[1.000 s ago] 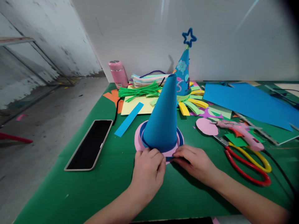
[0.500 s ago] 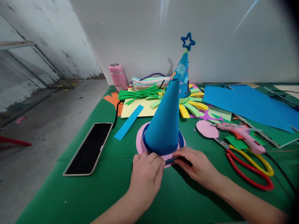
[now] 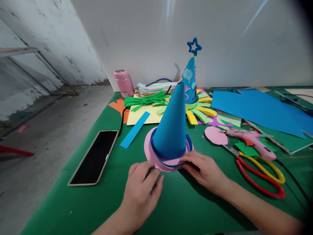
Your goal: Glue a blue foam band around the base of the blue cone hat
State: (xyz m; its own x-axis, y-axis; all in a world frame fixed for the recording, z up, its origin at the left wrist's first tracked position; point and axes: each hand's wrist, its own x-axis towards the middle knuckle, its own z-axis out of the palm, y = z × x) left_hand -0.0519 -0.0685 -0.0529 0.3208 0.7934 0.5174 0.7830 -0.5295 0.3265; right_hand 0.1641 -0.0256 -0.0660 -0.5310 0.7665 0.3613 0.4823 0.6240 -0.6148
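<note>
A blue paper cone (image 3: 171, 127) stands upright on a round pink paper base (image 3: 148, 147). Around its foot runs a loose ring of blue paper strip (image 3: 189, 143). My right hand (image 3: 205, 169) pinches that strip between thumb and fingers at the front right of the base. At the base's front left edge, my left hand (image 3: 143, 189) has its fingers apart and curled a little, with nothing in them. A separate straight blue paper strip (image 3: 135, 130) lies on the table left of the cone.
A phone (image 3: 94, 158) lies to the left. Scissors (image 3: 260, 176), a pink glue gun (image 3: 253, 138) and a pink paper oval (image 3: 216, 135) are at the right. Behind stand a decorated cone hat (image 3: 189, 76), green pipe cleaners (image 3: 145, 99), a pink bottle (image 3: 124, 84) and blue sheets (image 3: 256, 109).
My left hand has let go of the strip's front and drawn back to the left, fingers spreading. My right hand keeps its pinch. The front of the ring now shows.
</note>
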